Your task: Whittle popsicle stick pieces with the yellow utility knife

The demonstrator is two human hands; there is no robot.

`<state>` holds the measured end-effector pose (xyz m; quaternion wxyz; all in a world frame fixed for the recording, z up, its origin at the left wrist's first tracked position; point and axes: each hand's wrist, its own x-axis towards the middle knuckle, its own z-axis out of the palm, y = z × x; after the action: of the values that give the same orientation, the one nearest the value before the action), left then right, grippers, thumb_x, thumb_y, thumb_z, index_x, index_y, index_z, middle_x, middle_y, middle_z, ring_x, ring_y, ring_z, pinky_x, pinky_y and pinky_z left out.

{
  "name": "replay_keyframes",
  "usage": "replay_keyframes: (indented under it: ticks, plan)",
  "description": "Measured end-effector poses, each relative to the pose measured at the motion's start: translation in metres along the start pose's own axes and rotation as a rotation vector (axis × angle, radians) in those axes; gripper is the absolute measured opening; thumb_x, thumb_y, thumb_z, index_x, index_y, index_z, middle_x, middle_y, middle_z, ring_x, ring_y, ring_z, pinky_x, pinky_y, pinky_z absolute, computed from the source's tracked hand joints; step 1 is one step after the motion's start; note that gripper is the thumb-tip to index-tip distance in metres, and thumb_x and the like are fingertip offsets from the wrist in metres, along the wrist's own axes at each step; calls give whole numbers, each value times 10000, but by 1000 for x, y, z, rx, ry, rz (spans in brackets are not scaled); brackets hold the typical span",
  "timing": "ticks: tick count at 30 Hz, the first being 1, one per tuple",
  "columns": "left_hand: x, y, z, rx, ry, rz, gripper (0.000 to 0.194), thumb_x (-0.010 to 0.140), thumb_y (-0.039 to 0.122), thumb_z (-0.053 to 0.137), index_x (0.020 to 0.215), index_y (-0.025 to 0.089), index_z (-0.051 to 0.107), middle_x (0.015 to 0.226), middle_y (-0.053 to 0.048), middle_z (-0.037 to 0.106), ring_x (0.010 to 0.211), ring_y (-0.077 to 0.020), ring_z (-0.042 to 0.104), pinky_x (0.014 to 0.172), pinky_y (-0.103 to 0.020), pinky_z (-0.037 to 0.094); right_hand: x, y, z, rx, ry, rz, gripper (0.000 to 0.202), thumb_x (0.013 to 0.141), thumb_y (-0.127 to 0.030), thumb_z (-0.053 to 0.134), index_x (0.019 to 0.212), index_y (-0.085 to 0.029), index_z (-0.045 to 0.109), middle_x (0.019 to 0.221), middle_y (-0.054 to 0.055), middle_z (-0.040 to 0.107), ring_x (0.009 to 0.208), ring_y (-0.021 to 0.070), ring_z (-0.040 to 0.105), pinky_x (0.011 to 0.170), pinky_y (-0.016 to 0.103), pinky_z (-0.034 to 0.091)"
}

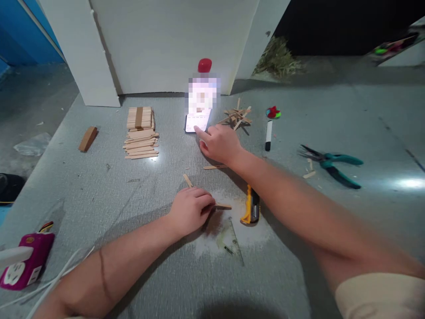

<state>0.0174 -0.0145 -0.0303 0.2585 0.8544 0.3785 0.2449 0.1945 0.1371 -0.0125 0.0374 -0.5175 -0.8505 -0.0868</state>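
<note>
My left hand (192,210) is closed over a wooden craft stick (224,207), whose end pokes out to the right of the fingertips. Another craft stick (187,180) shows just behind the knuckles; whether the hand holds it too is hidden. With its index finger stretched out, my right hand (222,142) touches the lower part of a lit smartphone (197,123) and grips nothing. Below the right wrist lies a single craft stick (214,167). A yellow utility knife (247,208) and a clear triangular ruler (230,241) rest near my left hand, among fine dust.
Banded craft sticks (133,117) and loose craft sticks (141,142) lie at the left, near a wooden block (88,139). A stick pile (237,116), a white marker (268,135) and teal-handled pliers (335,164) are to the right. A magenta power socket (29,257) sits front left.
</note>
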Motion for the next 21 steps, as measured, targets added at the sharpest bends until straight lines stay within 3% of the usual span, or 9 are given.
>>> replay_keyframes:
  ticks: [6,11,21]
  plan:
    - [0,-1,1,-2,-3,4,89,918,185,646,878,190,726,878,-26,747,807,-174,688,738,-298,512,9,-5,-1,-13,-32,5,628,984,-313,351,1604,-221,332,1018,157,682,848,267,515,683,364,188]
    - [-1,-1,1,-1,4,3,89,917,195,652,879,187,731,880,-32,747,804,-174,689,736,-299,511,11,-6,-1,-23,-31,13,641,987,-320,357,1610,-177,303,1022,168,698,821,257,522,681,361,195]
    - [0,0,1,-14,17,9,104,919,184,641,869,188,732,897,-27,755,804,-172,689,744,-301,519,-6,13,-5,-23,13,35,583,996,-322,315,1486,-70,506,963,206,710,876,300,552,685,385,235]
